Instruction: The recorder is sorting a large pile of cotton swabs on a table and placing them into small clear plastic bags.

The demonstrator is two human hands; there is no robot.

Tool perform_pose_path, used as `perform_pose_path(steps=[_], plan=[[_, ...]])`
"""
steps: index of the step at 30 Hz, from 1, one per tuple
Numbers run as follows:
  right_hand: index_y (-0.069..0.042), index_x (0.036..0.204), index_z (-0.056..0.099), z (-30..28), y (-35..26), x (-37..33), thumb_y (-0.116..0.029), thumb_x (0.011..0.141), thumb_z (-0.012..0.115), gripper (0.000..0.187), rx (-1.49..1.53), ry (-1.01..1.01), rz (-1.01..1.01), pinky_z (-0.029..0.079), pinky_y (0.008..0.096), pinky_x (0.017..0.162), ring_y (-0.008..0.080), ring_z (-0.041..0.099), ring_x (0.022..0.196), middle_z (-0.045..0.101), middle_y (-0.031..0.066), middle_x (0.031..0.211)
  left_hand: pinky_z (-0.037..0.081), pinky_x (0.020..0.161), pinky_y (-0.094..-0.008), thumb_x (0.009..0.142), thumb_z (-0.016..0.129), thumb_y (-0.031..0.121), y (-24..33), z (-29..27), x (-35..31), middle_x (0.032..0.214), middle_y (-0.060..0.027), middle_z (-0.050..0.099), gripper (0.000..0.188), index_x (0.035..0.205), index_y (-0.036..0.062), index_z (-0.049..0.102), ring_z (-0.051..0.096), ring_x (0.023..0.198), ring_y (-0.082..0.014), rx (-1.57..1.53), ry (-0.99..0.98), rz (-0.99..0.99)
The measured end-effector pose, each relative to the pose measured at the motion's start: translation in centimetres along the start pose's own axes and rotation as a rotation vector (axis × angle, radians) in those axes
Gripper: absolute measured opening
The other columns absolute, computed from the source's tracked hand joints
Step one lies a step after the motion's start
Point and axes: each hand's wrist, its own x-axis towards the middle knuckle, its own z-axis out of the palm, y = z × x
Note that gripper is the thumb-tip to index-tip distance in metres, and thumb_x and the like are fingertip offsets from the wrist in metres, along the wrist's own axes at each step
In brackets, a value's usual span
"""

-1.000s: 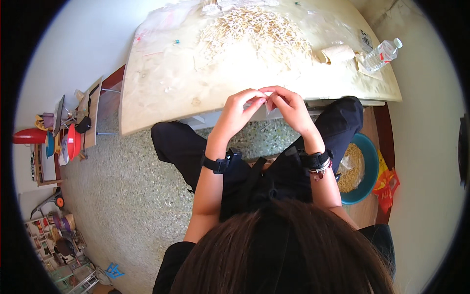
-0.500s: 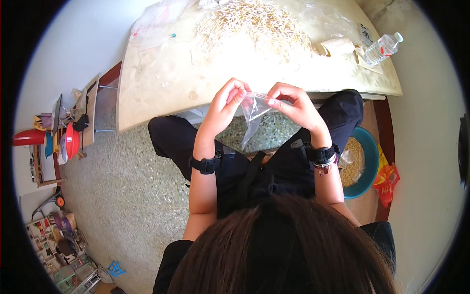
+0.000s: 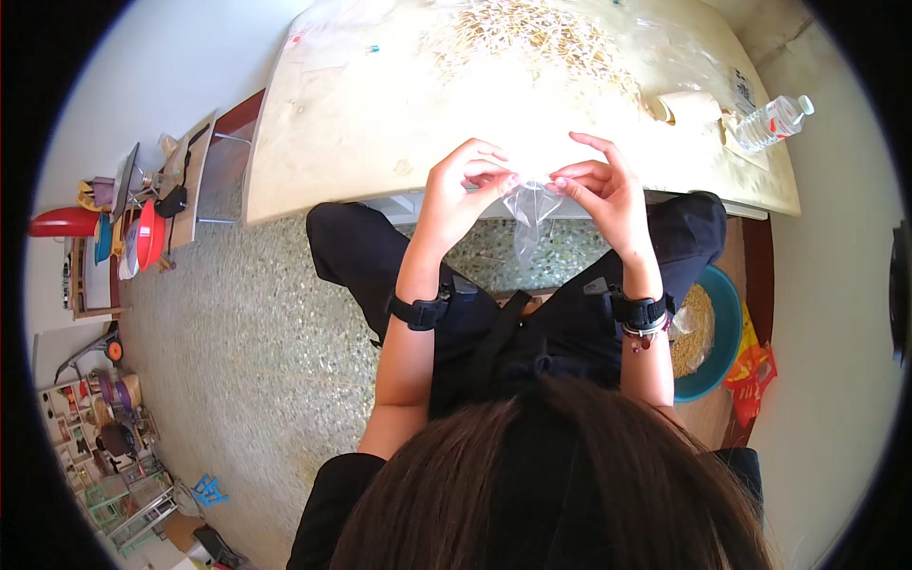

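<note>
A small clear plastic bag (image 3: 530, 220) hangs between my hands, just off the table's near edge and above my lap. My left hand (image 3: 467, 190) pinches its upper left edge between thumb and fingertips. At its upper right edge, my right hand (image 3: 608, 195) pinches with the thumb and some fingers, while the index finger sticks up apart. The bag narrows toward its lower end, and nothing can be made out inside it. Beyond my hands, a loose heap of thin pale sticks with white tips, like cotton swabs (image 3: 541, 43), lies on the table (image 3: 323, 142).
A clear bottle (image 3: 771, 123) stands at the table's right side beside a pale paper roll (image 3: 692, 107). By my right leg is a teal basin (image 3: 728, 332) holding a mass of yellowish bits, with a red-yellow bag (image 3: 753, 375) beside it. A shelf (image 3: 195, 180) is at left.
My fingers have shifted on the bag's top edge, and my right index finger has lifted away. The whole scene has slid slightly rightward as the view turned.
</note>
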Motion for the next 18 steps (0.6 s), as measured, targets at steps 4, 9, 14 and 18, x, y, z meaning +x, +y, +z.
perform_pose_path(steps=[4,9,14,18], plan=[[-0.003,0.127,0.041,0.3,0.1,0.2,0.006,0.079,0.061,0.052,0.050,0.015,-0.008,0.051,0.0264,0.078,0.0168,0.064,0.085,0.064,0.0142,0.088,0.044,0.064,-0.0189,0.079,0.065,0.003,0.3,-0.1,-0.2,0.082,-0.0041,0.067,0.023,0.100,-0.0018,0.058,0.058,0.071,-0.0065,-0.024,0.058,0.015],[-0.004,0.126,0.043,0.2,0.4,0.2,0.005,0.080,0.061,0.050,-0.041,0.046,-0.014,0.051,0.0251,0.077,0.0142,0.064,0.084,0.065,0.0124,0.088,0.043,0.059,-0.0194,0.080,0.065,0.006,0.5,-0.4,-0.2,0.086,-0.0039,0.067,0.033,0.111,-0.0017,0.057,0.056,0.067,-0.0062,-0.020,0.030,-0.070],[-0.003,0.110,0.057,0.4,1.1,0.8,-0.010,0.083,0.061,0.028,-0.391,-0.033,-0.123,0.047,0.0306,0.085,0.0214,0.060,0.098,0.061,0.0143,0.103,0.044,0.059,-0.0214,0.079,0.065,0.007,0.1,0.5,0.0,0.088,-0.0067,0.067,0.038,0.116,0.0036,0.055,0.060,0.067,-0.0095,0.328,0.092,-0.014],[-0.003,0.099,0.063,1.2,2.2,0.7,-0.023,0.085,0.058,0.026,-0.608,-0.105,-0.170,0.040,0.0360,0.092,0.0309,0.051,0.109,0.054,0.0177,0.116,0.048,0.066,-0.0278,0.074,0.066,0.006,1.1,2.0,-0.2,0.093,-0.0098,0.066,0.050,0.122,0.0082,0.050,0.063,0.076,-0.0211,0.463,0.048,0.069]])
